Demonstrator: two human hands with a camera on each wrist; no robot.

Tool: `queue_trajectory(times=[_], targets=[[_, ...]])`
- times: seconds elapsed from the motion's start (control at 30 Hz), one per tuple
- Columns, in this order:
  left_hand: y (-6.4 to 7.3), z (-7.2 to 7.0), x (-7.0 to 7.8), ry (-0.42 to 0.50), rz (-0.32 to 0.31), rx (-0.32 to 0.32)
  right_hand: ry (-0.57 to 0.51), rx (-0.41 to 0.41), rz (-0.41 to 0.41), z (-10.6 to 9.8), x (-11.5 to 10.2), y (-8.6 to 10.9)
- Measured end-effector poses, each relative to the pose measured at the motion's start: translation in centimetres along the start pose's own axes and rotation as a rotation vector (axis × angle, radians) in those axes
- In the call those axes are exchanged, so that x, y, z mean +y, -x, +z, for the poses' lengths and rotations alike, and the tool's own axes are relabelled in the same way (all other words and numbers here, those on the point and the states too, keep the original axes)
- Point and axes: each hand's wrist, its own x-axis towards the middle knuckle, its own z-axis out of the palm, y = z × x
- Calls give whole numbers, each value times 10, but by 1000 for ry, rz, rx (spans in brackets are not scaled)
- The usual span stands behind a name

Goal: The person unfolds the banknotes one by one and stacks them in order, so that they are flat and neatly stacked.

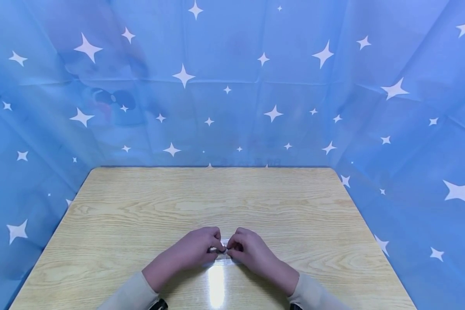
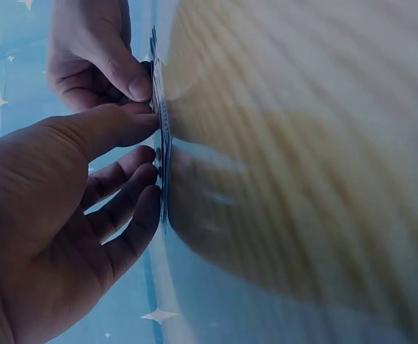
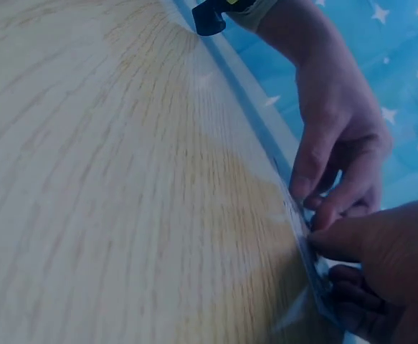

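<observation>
A thin, flat, clear plastic packet (image 1: 223, 261) lies on the table near its front, under both hands. Its exact kind is unclear. My left hand (image 1: 199, 246) comes in from the left and pinches at the packet's middle, its other fingertips touching the surface. Opposite it, my right hand (image 1: 252, 249) has curled fingers, with thumb and index finger pinching at the same spot. The fingertips of both hands nearly meet, and a small dark spot shows between them. Seen edge-on in the left wrist view, the packet (image 2: 163, 136) looks like a thin strip. Fingers hide much of it.
The wood-grain table (image 1: 217, 198) reaches back to a blue curtain (image 1: 232, 99) with white stars, which also hangs along both sides. A bright light reflection (image 1: 216, 286) shows on the tabletop just in front of the packet.
</observation>
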Motion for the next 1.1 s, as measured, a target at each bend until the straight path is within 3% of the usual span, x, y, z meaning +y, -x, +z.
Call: queue_trajectory(times=[0.3,1.1], targets=[[0,-3,1,128,-112,-4,-29,-5,27,-3,0,-2],[16,-9,-8,184,-190,17,-23,-20,53,-14,8,5]])
